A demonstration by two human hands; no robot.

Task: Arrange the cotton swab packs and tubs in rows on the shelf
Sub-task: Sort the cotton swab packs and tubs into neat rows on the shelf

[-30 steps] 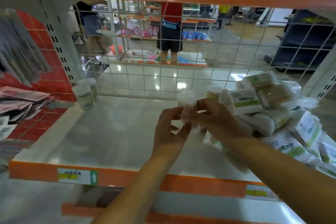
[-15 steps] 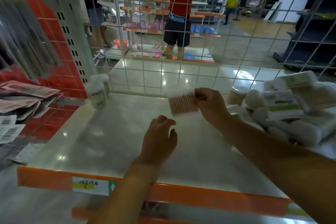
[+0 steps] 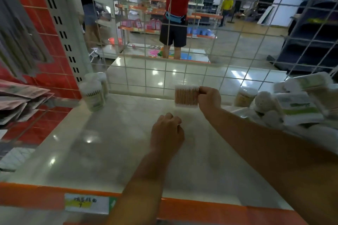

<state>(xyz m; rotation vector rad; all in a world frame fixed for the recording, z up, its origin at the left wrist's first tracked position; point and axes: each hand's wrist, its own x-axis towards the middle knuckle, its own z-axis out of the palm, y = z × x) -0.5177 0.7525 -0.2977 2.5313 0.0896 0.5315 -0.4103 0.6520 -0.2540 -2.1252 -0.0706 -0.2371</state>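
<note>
Two bare hands reach over the white shelf (image 3: 113, 151). The right hand (image 3: 209, 97) pinches the right edge of a flat cotton swab pack (image 3: 186, 96) between thumb and curled fingers, holding it upright above the rear of the shelf, close to the wire grid back (image 3: 182, 73). The left hand (image 3: 167, 132) lies at 7 o'clock from the pack, fingers curled into a loose fist, holding nothing and apart from the pack; whether it touches the shelf cannot be told. Two swab tubs (image 3: 93, 95) stand together at the shelf's rear left corner, at 9 o'clock from the pack. A heap of swab packs and tubs (image 3: 285, 104) lies at 3 o'clock, beyond the right forearm. An orange front rail (image 3: 201, 210) carries a price label (image 3: 86, 203).
</note>
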